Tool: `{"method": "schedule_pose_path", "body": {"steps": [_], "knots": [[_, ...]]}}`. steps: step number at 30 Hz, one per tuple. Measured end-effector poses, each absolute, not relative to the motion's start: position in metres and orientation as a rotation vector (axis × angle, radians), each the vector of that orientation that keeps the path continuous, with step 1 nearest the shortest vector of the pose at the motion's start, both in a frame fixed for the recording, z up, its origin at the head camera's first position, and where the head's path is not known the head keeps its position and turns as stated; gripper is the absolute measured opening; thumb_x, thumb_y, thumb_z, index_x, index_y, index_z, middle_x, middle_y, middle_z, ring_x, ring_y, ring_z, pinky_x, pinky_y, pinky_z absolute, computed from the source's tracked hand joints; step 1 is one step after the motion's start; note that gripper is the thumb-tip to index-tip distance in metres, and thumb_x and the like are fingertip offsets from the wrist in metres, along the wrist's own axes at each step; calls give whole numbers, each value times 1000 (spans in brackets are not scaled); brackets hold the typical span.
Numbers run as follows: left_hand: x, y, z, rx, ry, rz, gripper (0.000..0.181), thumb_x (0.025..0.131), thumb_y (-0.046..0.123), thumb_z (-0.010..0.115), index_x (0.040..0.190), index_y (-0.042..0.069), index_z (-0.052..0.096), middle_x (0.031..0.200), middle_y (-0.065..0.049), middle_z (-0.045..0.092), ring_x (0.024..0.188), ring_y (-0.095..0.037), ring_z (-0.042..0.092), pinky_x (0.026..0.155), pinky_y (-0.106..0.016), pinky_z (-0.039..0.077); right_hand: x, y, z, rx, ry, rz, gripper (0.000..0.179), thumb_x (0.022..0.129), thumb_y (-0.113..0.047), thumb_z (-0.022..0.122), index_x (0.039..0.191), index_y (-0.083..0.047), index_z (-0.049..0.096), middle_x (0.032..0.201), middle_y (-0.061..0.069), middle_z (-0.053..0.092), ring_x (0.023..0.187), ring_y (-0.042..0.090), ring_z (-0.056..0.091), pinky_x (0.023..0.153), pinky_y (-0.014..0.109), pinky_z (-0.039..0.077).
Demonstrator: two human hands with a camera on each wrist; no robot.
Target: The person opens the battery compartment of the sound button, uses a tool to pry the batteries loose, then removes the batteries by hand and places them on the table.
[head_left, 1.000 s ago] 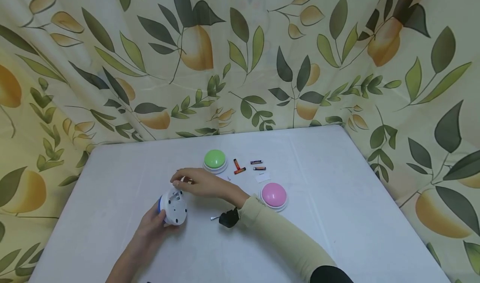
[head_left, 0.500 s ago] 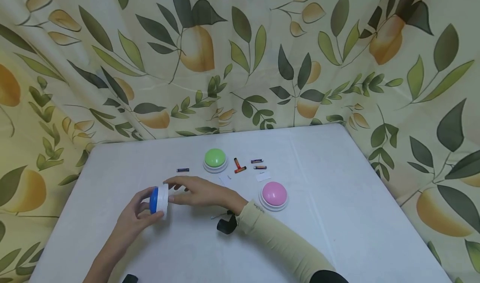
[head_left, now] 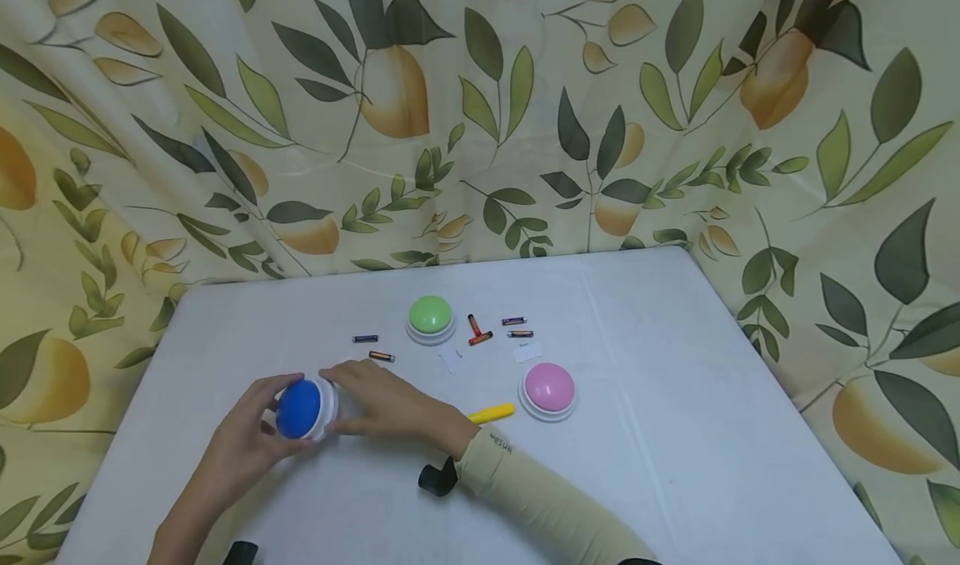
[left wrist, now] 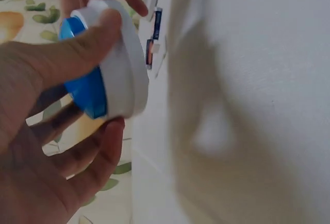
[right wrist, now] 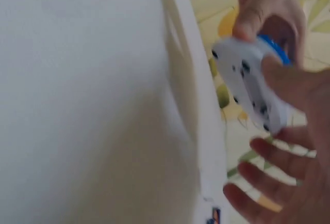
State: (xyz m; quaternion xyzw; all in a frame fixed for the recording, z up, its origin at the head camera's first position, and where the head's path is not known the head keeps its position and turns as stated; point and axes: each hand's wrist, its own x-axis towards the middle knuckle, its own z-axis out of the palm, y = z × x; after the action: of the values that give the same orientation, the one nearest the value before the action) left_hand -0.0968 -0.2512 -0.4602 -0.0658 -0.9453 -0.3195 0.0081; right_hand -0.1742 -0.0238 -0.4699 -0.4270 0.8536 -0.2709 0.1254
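A round push button with a blue dome [head_left: 297, 409] and a white base [left wrist: 124, 74] is held between both hands, tilted with its dome towards the head camera. My left hand [head_left: 243, 432] grips its left side, thumb on the rim and fingers around the other edge. My right hand [head_left: 390, 407] pinches the base's right side between thumb and fingers; its other fingers are spread in the right wrist view. That view also shows the base's underside [right wrist: 242, 77], with dark feet and a slot-like recess. Two dark batteries, one [head_left: 365, 339] and another [head_left: 382, 356], lie just beyond the hands.
A green push button [head_left: 431, 316] and a pink push button [head_left: 549, 387] stand on the white table [head_left: 675, 432]. Between them lie orange batteries [head_left: 480, 338], dark batteries [head_left: 520, 333] and paper scraps [head_left: 527, 352]. A yellow handle [head_left: 492, 413] shows beside my right forearm. A patterned curtain hangs behind.
The blue push button has turned from underside showing to dome showing and moved left. My right hand has come down to its right side. Two dark batteries and the yellow handle have come into view.
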Motion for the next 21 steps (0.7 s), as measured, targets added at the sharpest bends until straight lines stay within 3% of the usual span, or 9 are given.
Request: {"method": "schedule_pose_path", "body": {"steps": [3,7,11,21], "knots": [[-99,-250,-463,-214,-2966,-921,90,71,10,96,149,10,50,144,-18,56,124,-43,59,84,-38,63,-164,-32,-476,-1197,2619,-644,78,99,-50,67,163,-18,34,162,-1,46,148,16,45,120,32,44],[-101,-247,-470,-194,-2989,-883,89,70,6,95,148,8,52,147,-22,56,127,-47,55,90,-57,61,-151,-41,-487,-1116,2742,-498,78,101,-56,61,163,-18,33,161,-2,48,147,17,47,117,35,47],[-101,-244,-474,-190,-2989,-873,89,66,3,96,145,7,54,144,-22,60,121,-43,56,94,-63,56,-139,-46,-494,-1070,2846,-431,77,101,-57,59,161,-14,37,155,0,54,141,19,51,113,36,50],[-102,-235,-481,-143,-3049,-882,87,69,0,94,146,7,54,142,-21,62,120,-42,56,100,-68,52,-123,-46,-498,-988,2972,-366,72,101,-55,60,156,-11,44,148,4,57,135,21,53,108,34,51]]}}
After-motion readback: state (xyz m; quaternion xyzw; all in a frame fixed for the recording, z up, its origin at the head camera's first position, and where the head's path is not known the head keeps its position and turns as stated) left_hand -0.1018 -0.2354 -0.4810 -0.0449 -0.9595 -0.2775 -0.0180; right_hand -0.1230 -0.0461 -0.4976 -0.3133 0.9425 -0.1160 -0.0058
